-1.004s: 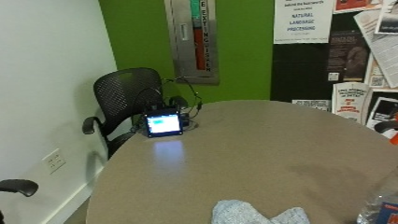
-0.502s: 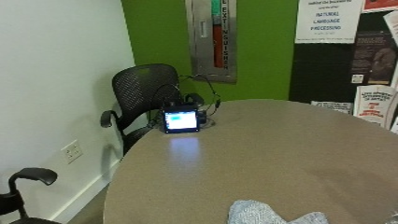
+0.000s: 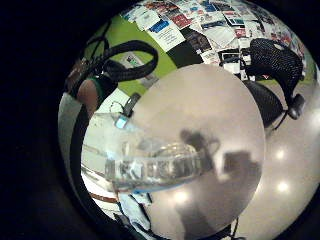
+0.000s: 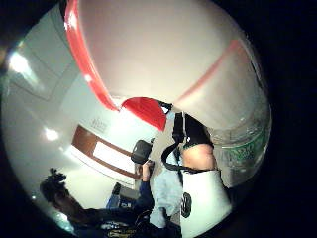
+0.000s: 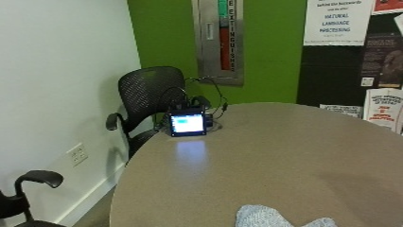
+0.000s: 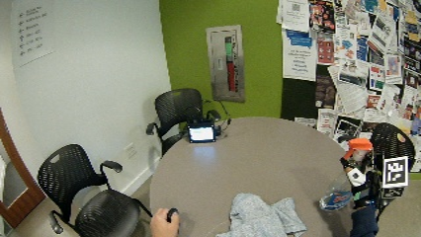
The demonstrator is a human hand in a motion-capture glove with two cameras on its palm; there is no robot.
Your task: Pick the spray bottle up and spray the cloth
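The spray bottle (image 6: 338,195) has a clear body, a blue label and an orange head. It hangs tilted over the right edge of the round table (image 6: 263,148), gripped around its neck by my gloved right hand (image 6: 361,181). A crumpled grey cloth (image 6: 264,220) lies on the table's near side, to the left of the bottle; the outside view catches only its top (image 5: 277,218). In the little finger side palm view the clear bottle body (image 3: 155,165) sits close to the palm. The white and orange spray head (image 4: 163,54) fills the thumb side view.
A small lit screen device (image 5: 187,124) with cables stands at the table's far edge. Black mesh chairs (image 6: 179,111) stand behind it and on the left (image 6: 82,197). A bare left hand (image 6: 163,226) rests at the near table edge beside a small black object (image 6: 172,214).
The outside camera has swung, shifting its whole picture. The bottle that showed at its lower right edge one second ago is out of that picture now. The cloth lies as before.
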